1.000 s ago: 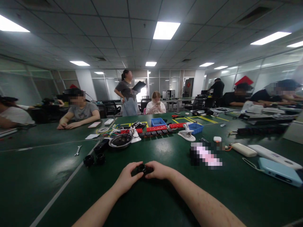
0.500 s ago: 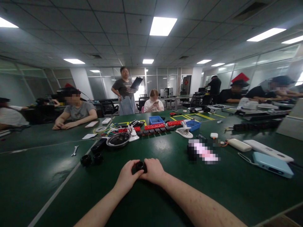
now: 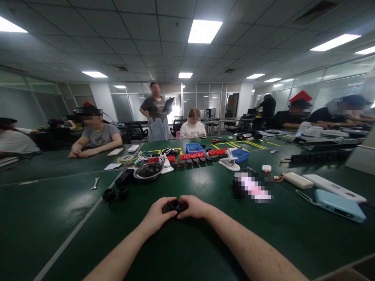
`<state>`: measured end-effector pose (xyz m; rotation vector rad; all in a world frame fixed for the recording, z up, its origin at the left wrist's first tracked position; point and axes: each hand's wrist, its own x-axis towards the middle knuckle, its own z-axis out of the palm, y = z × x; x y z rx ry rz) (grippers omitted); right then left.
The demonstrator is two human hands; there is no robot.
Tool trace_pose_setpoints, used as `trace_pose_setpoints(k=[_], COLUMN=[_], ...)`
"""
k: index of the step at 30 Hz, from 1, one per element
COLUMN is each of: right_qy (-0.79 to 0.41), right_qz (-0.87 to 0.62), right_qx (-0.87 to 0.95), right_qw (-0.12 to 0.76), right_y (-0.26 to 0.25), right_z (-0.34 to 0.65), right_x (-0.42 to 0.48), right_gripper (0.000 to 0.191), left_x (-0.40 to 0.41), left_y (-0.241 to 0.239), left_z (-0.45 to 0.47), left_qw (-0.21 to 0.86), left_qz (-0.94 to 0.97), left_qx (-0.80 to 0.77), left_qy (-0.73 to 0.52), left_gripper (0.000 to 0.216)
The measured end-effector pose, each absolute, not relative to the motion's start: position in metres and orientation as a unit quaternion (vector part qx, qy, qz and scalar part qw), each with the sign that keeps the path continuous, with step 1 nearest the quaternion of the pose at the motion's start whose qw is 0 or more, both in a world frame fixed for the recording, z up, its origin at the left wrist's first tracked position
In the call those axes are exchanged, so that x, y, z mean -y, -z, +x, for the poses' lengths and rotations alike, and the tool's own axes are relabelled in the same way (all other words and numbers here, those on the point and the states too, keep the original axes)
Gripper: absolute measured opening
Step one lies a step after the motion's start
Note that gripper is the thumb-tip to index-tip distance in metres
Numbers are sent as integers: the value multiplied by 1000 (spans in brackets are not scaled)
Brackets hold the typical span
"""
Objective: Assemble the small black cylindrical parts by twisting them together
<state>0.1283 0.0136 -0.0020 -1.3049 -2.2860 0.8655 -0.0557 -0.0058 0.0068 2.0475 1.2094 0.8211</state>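
Both my hands meet low on the dark green table (image 3: pixel 190 242), gripping one small black round part (image 3: pixel 175 205) between them. My left hand (image 3: pixel 157 215) curls its fingers round the part's left side. My right hand (image 3: pixel 194 207) pinches it from the right, thumb near the top. Only the part's ring-shaped top shows between my fingers. Two similar black round parts (image 3: pixel 115 194) sit on the table to the left, apart from my hands.
A metal bowl (image 3: pixel 148 171), red and black blocks (image 3: pixel 193 158), blue bins (image 3: pixel 195 148), a white clamp (image 3: pixel 230 163) and a wrench (image 3: pixel 95 183) lie ahead. Power banks and a light blue case (image 3: pixel 336 203) lie right. Several people sit or stand around the tables.
My hands stay together on the black part, with the right fingers shifting round it. The view swayed slightly; the standing person turned a little.
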Motion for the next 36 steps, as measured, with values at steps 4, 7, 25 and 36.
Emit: trace_pose_setpoints(k=[4, 7, 25, 36], right_qy=[-162, -80, -285, -104], right_qz=[-536, -549, -468, -502], right_qx=[811, 813, 812, 838], right_qw=[173, 174, 202, 186], right_y=[1, -1, 6, 0], right_z=[115, 108, 126, 114], right_x=[-3, 3, -12, -1], right_gripper=[45, 48, 36, 55], left_x=[6, 7, 6, 6], left_y=[-2, -2, -4, -4], left_z=[-50, -48, -54, -53], left_qw=[262, 237, 302, 275], left_qz=[758, 756, 764, 764], left_qx=[-494, -508, -471, -480], left_qy=[-334, -338, -322, -331], left_gripper=[35, 32, 37, 35])
